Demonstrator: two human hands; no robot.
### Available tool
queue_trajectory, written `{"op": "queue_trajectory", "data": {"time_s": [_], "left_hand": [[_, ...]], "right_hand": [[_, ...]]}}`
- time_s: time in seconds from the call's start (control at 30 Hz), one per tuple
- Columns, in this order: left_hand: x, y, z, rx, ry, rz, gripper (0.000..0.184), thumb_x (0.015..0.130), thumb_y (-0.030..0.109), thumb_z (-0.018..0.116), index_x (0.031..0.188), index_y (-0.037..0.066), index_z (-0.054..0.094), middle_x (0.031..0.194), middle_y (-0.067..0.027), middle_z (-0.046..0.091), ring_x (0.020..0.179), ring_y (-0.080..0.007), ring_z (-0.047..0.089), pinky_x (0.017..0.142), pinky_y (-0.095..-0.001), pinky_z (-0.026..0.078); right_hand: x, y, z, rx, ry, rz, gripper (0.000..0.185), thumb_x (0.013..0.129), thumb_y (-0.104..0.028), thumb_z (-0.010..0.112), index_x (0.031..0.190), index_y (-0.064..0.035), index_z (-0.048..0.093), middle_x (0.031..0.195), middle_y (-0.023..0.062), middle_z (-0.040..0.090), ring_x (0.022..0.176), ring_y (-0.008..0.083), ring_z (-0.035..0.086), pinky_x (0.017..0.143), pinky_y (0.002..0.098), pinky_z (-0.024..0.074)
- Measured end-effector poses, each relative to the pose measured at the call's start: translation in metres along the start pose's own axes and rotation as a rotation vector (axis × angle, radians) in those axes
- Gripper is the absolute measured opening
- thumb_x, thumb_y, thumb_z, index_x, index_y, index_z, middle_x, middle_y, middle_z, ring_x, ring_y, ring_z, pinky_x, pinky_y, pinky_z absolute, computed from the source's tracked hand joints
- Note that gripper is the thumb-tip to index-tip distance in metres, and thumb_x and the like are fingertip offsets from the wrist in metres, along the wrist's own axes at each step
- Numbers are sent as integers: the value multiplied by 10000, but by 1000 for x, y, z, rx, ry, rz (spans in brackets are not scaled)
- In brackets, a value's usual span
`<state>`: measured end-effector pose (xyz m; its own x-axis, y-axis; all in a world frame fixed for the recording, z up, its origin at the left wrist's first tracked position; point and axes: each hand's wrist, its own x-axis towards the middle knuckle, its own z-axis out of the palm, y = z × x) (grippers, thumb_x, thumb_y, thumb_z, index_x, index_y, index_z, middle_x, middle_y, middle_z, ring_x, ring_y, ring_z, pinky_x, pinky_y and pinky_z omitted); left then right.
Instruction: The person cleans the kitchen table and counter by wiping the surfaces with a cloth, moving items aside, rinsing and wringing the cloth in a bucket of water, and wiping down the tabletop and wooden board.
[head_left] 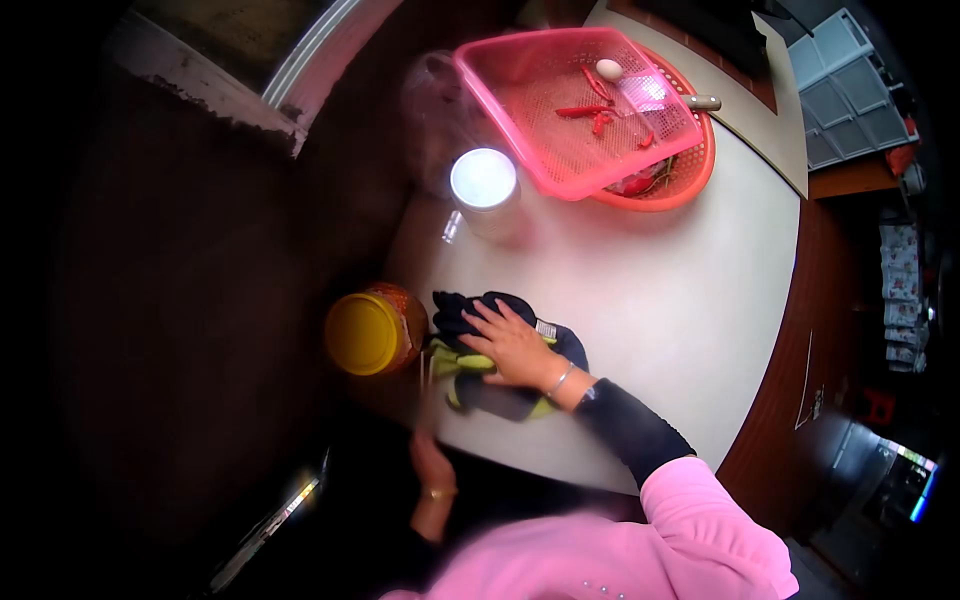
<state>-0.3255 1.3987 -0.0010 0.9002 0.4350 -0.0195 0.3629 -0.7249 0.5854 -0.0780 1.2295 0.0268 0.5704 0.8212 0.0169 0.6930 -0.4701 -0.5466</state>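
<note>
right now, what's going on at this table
The person's right hand lies spread on a bunched dark cloth with yellow-green parts, on the white table. The left hand is blurred near the table's edge; its grip is unclear. A yellow-lidded jar stands left of the cloth. Farther back are a white-lidded container and a pink basket holding red peppers.

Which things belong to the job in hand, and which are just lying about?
Seemingly in the job:
dark and yellow-green cloth, under the right hand

Apparently lying about:
yellow-lidded jar
white-lidded jar
pink basket
red chillies
egg
orange basket
</note>
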Motion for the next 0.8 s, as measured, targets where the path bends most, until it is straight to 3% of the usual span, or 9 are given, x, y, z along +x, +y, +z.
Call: {"op": "queue_trajectory", "data": {"time_s": [0.03, 0.1, 0.23, 0.3, 0.37, 0.47, 0.6, 0.77, 0.8], "left_hand": [[-2, -6, -2, -44, 20, -152, 329, 930, 33, 384, 1243, -48, 446, 1003, -200, 525, 882, -328, 536, 808, -397, 442], [-10, -16, -10, -37, 34, -157, 329, 930, 31, 358, 1234, -50, 454, 998, -178, 520, 868, -297, 528, 814, -374, 439], [-33, -45, -15, 29, 17, -8, 344, 912, -1, 368, 1242, -44, 457, 1005, -183, 529, 872, -305, 532, 812, -379, 445], [-42, -54, -16, 44, 5, 11, 349, 907, -9, 374, 1244, -42, 459, 1008, -186, 532, 876, -308, 535, 809, -384, 447], [-41, -50, -20, 66, -52, 20, 346, 905, -11, 396, 1243, -39, 465, 1016, -189, 539, 889, -312, 542, 817, -386, 450], [-29, -51, -15, 19, -7, 79, 339, 907, -9, 410, 1239, -39, 471, 1020, -197, 542, 901, -318, 546, 822, -384, 452], [-7, -45, -16, -28, 7, 65, 335, 909, -13, 420, 1238, -39, 477, 1030, -206, 547, 914, -326, 554, 819, -388, 456], [38, -21, -4, -17, -64, 271, 338, 905, -25, 435, 1238, -47, 485, 1084, -230, 556, 925, -377, 555, 820, -430, 452], [47, -8, -6, -26, -150, 223, 466, 842, -85, 455, 1305, -41, 431, 1187, -248, 528, 1018, -406, 531, 896, -441, 432]], "right_hand": [[-2, -2, 2, -2, -44, -41, 706, 623, -365, 774, 1251, -125, 560, 1395, 148, 428, 1352, 318, 323, 1127, 480, 215], [10, 4, -1, -3, -36, -1, 824, 603, -366, 787, 1330, -130, 478, 1409, 154, 410, 1357, 328, 310, 1122, 491, 219], [78, 22, -7, -74, 145, 194, 987, 581, -353, 792, 1417, -100, 332, 1405, 185, 406, 1353, 359, 301, 1116, 499, 222], [110, 28, -7, -81, 49, 140, 971, 602, -331, 770, 1422, -82, 314, 1397, 185, 409, 1359, 365, 281, 1124, 504, 206], [115, 28, -5, -64, 39, 88, 872, 612, -311, 765, 1373, -91, 401, 1375, 158, 442, 1350, 346, 300, 1122, 504, 216], [96, 28, -4, -40, 25, -42, 574, 622, -254, 746, 1166, -127, 613, 1335, 97, 502, 1320, 301, 362, 1116, 487, 244], [19, 0, -2, 45, -61, -76, 564, 610, -219, 759, 1145, -118, 612, 1343, 87, 502, 1314, 289, 377, 1110, 486, 257], [-107, -63, 27, 112, -153, -51, 573, 599, -267, 794, 1130, -140, 623, 1355, 80, 493, 1324, 269, 385, 1106, 489, 268], [-114, -67, 29, 108, -128, -57, 593, 597, -289, 797, 1142, -143, 615, 1366, 77, 483, 1320, 274, 390, 1101, 496, 274]]}}
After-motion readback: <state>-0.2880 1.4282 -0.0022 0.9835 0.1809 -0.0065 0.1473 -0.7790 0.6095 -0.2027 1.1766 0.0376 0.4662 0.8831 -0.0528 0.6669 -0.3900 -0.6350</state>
